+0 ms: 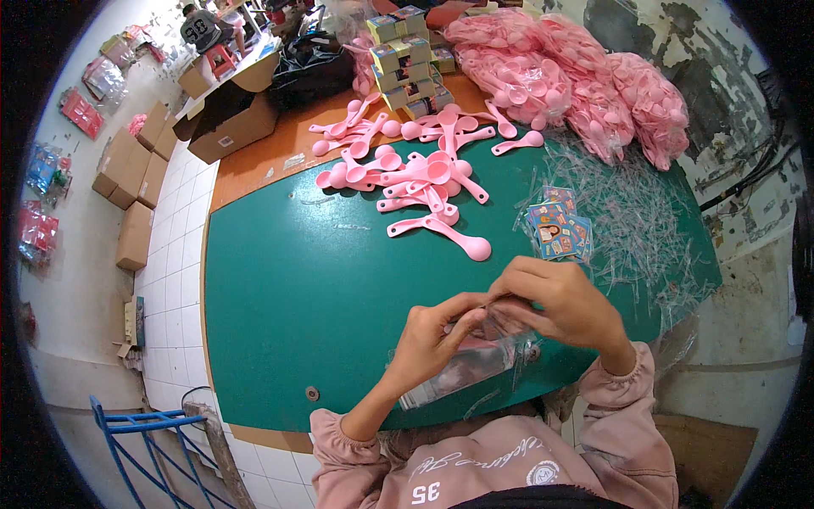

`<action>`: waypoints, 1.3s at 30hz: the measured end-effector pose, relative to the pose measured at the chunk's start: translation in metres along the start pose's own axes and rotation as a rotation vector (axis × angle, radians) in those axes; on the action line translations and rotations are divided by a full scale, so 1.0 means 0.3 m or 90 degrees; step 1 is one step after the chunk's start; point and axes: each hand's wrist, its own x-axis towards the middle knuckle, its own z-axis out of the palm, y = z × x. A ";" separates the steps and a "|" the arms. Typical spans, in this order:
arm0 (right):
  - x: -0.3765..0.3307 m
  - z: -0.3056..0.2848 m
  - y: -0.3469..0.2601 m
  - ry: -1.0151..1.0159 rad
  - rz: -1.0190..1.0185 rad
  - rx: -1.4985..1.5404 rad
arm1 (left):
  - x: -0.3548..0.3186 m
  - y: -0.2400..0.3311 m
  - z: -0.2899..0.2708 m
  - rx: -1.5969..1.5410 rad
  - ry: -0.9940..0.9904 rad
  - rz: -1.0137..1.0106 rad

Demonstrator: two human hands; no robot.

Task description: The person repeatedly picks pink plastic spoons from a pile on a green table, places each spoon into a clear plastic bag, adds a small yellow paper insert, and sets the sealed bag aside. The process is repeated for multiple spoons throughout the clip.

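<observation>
Close to the front edge of the green table, both my hands meet over a clear plastic bag (pixel 454 380) with something pink showing inside. My left hand (pixel 428 339) pinches the crinkled upper part of the bag between thumb and fingers. Beside it, my right hand (pixel 564 301) is closed on the same film, its fingertips nearly touching the left ones. Farther back lies a loose heap of pink measuring spoons (pixel 428 174); the nearest spoon (pixel 462 242) points toward my hands. Several small blue printed cards (pixel 557 233) lie just beyond my right hand.
Thin clear plastic strips (pixel 644 229) litter the table's right side. Large bags of pink spoons (pixel 509 64) and card stacks (pixel 403 72) stand at the back. An open cardboard box (pixel 229 127) sits back left, a blue metal frame (pixel 144 420) front left. Another person (pixel 202 30) is far off.
</observation>
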 end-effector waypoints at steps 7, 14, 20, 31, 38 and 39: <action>-0.008 -0.006 0.060 -0.096 0.022 0.037 | -0.002 0.018 -0.010 0.042 0.003 -0.003; -0.023 0.086 0.071 -0.133 0.078 0.065 | -0.009 0.006 0.002 0.225 0.046 -0.088; -0.044 0.075 0.071 -0.020 0.179 0.107 | -0.045 -0.105 -0.130 0.144 -0.150 0.051; -0.110 0.113 0.189 -0.026 0.259 0.397 | -0.081 -0.073 -0.141 -0.076 -0.142 -0.084; -0.073 0.134 0.107 0.175 0.264 0.145 | -0.129 -0.116 -0.061 0.082 0.192 -0.008; -0.052 0.166 0.088 0.212 0.209 0.109 | -0.149 -0.128 -0.036 0.083 0.195 -0.012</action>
